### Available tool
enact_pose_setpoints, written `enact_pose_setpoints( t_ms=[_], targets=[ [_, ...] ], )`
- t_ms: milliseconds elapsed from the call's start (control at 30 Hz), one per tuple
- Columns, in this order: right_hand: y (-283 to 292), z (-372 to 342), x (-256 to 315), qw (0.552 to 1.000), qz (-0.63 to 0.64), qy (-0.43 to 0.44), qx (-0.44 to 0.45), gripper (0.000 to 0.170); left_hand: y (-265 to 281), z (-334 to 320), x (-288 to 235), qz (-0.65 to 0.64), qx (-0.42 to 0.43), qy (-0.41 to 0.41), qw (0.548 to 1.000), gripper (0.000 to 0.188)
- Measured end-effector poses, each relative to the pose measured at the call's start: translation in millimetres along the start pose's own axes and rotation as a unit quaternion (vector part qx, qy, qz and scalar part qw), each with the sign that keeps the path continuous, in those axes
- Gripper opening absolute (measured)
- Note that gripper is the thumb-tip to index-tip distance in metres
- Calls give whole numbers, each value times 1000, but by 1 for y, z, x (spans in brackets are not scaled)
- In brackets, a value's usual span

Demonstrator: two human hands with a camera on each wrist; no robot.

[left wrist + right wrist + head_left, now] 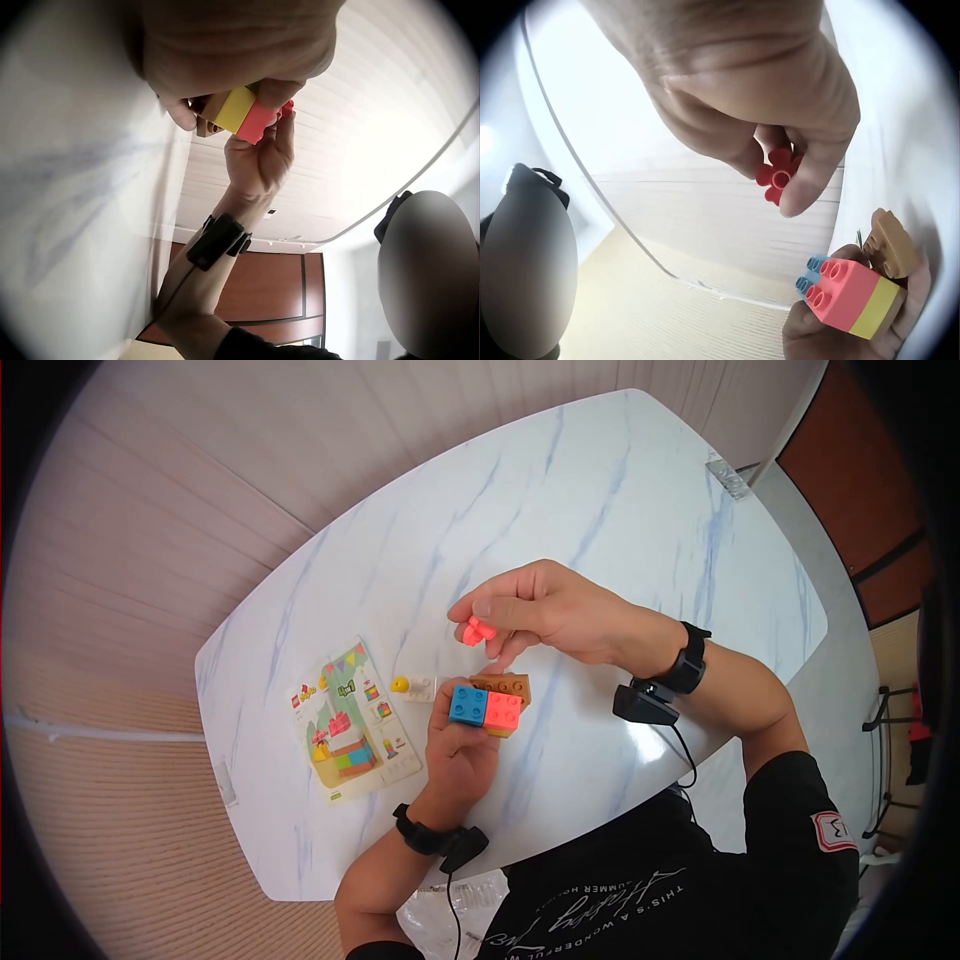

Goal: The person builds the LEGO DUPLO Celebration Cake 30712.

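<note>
In the head view my left hand [462, 755] grips a small stack of toy building bricks over the table. On top sit a blue brick [468, 705] and a coral-pink brick [503, 710], side by side with studs up. A yellow brick [875, 309] shows under the pink one in the right wrist view. Brown studded brick [515, 686] pokes out at the stack's far side. Above and beyond the stack, my right hand [545, 610] pinches a coral-red toy flower [781, 178] between thumb and fingers, its petals facing outward, apart from the bricks.
An illustrated instruction booklet [355, 725] lies on the marbled white table [640, 560], left of my left hand. Between them is a white piece [420, 688] with a yellow round part [400, 684]. A clear plastic bag [455, 910] shows near my lap.
</note>
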State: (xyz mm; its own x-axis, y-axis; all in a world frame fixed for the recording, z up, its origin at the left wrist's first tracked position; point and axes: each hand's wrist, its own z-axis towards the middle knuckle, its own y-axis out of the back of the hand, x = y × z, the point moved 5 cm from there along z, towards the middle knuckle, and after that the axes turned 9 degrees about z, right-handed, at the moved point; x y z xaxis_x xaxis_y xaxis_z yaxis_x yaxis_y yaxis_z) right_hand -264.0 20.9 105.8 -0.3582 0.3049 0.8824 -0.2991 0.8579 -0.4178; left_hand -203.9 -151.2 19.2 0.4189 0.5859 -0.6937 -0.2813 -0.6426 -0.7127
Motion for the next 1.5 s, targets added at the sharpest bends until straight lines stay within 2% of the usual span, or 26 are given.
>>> enact_pose_setpoints(
  t_ms=[67, 167, 233, 267, 333, 367, 433, 467, 600, 700, 800, 967, 1200, 1300, 1367, 1500],
  targets=[
    [-1, -1, -2, 1000, 28, -9, -8, 31, 1, -2, 0, -6, -17, 3, 1000, 53],
    [-7, -4, -5, 1000, -5, 18, -11, 29, 3, -2, -1, -6, -16, 16, 1000, 53],
    [-11, -6, -7, 985, -122, 123, 25, 26, 7, -2, 0, -23, -27, 14, 999, 53],
    [-16, -9, -7, 984, -124, 119, 34, 26, 8, -1, 0, -38, -29, 15, 999, 52],
    [-27, -18, -7, 969, -229, 88, 25, 24, 5, 0, -2, -36, -25, 10, 999, 52],
    [-30, -17, -13, 968, -234, 86, 34, 24, 2, 2, -4, -34, -16, 14, 999, 52],
    [-34, -16, -18, 920, -312, 238, 23, 25, -4, 1, -9, -31, -23, 12, 999, 51],
    [-36, -16, -23, 908, -336, 249, 27, 27, -4, 0, -9, -25, -28, 19, 999, 51],
    [-41, -17, -32, 902, -357, 238, 56, 28, 6, 1, -4, -42, -12, 2, 999, 51],
    [-44, -18, -30, 904, -357, 222, 74, 26, 5, 0, -3, -46, -10, 12, 999, 60],
    [-45, -17, -29, 908, -352, 207, 95, 22, 3, -1, -5, -47, -40, 20, 998, 58],
    [-45, -15, -30, 910, -350, 196, 107, 21, 6, 0, -1, -64, -28, 23, 997, 53],
    [-51, -15, -13, 876, -421, 192, 136, 18, 8, 0, 1, -99, -54, 22, 993, 44],
    [-47, -16, -11, 872, -432, 197, 122, 17, 7, 0, 2, -79, -60, 38, 994, 42],
    [-46, -16, -11, 890, -414, 169, 90, 18, 7, 0, 2, -60, -68, 29, 995, 44],
    [-45, -15, -10, 896, -406, 165, 74, 22, 6, 0, 2, -48, -74, 34, 996, 45]
  ],
)
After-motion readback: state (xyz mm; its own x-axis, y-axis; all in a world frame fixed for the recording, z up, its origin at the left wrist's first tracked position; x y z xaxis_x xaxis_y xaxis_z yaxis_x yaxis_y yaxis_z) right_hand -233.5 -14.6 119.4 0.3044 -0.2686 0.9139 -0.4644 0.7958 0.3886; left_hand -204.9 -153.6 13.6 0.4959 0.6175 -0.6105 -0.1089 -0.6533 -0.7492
